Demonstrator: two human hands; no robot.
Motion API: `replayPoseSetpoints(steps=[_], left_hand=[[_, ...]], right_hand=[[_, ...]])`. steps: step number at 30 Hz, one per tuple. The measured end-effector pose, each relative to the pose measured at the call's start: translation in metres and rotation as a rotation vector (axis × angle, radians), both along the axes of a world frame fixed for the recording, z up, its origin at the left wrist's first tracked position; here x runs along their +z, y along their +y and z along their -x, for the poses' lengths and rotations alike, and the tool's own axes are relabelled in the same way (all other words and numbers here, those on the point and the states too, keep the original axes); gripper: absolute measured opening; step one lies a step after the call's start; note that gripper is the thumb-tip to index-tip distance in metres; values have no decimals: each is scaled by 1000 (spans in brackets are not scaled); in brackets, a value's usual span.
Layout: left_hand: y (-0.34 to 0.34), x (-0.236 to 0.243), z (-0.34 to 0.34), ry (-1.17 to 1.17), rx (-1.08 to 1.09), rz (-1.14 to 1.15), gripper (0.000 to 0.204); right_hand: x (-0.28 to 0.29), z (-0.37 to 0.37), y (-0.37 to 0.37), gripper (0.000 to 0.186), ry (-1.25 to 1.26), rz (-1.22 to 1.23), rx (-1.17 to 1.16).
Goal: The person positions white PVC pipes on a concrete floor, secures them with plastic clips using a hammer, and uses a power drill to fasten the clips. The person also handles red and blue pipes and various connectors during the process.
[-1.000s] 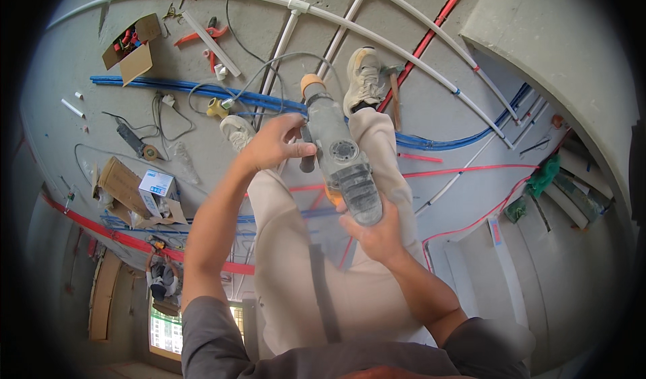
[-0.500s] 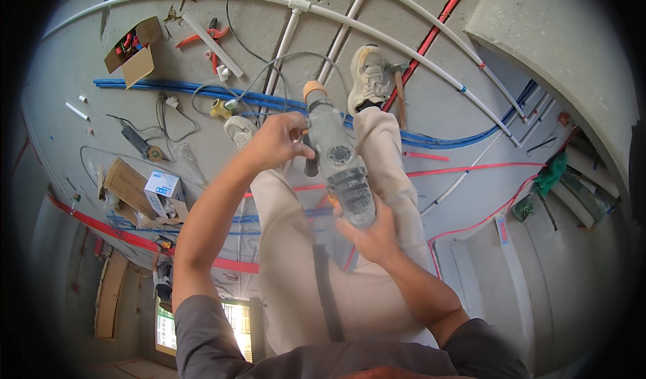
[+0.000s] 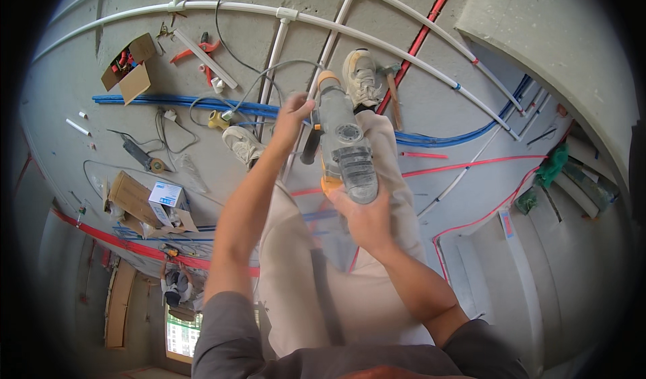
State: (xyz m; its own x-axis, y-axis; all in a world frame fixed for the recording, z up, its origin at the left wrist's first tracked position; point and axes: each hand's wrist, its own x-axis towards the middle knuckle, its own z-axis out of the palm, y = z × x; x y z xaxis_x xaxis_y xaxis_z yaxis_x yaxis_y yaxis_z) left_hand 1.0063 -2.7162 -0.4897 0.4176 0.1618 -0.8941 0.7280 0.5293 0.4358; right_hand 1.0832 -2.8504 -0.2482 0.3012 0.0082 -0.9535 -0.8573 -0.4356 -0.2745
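A dusty grey rotary hammer drill with orange parts points away from me, held above my legs. Around its rear handle my right hand is closed. My left hand is beside the front of the drill, near the collar, its fingers smeared by motion. Whether it touches the drill or holds anything I cannot make out. A black side handle sticks out at the drill's left, below that hand. The orange-tan nose of the drill is close to my right shoe.
White pipes and blue pipes run across the concrete floor. A hammer lies right of my shoe; an angle grinder, an open box of fittings and a carton lie left. Another person works behind, lower left.
My left hand has moved forward along the drill, uncovering the side handle. The drill has shifted slightly forward and right, with my right hand still on its handle.
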Motion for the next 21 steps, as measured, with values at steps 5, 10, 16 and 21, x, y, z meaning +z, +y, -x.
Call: replayPoseSetpoints(steps=[5,10,16,21], left_hand=[[-38,-23,-25,50,360,294,58],[-39,-35,-48,40,287,223,60],[-41,-55,-62,40,198,157,62],[-40,-68,-72,101,182,116,63]], right_hand=[[-17,-10,6,15,-200,1,28],[-33,-28,10,7,-128,35,-56],[-53,-44,17,4,-150,53,-81],[-78,-47,20,11,-211,72,-40]])
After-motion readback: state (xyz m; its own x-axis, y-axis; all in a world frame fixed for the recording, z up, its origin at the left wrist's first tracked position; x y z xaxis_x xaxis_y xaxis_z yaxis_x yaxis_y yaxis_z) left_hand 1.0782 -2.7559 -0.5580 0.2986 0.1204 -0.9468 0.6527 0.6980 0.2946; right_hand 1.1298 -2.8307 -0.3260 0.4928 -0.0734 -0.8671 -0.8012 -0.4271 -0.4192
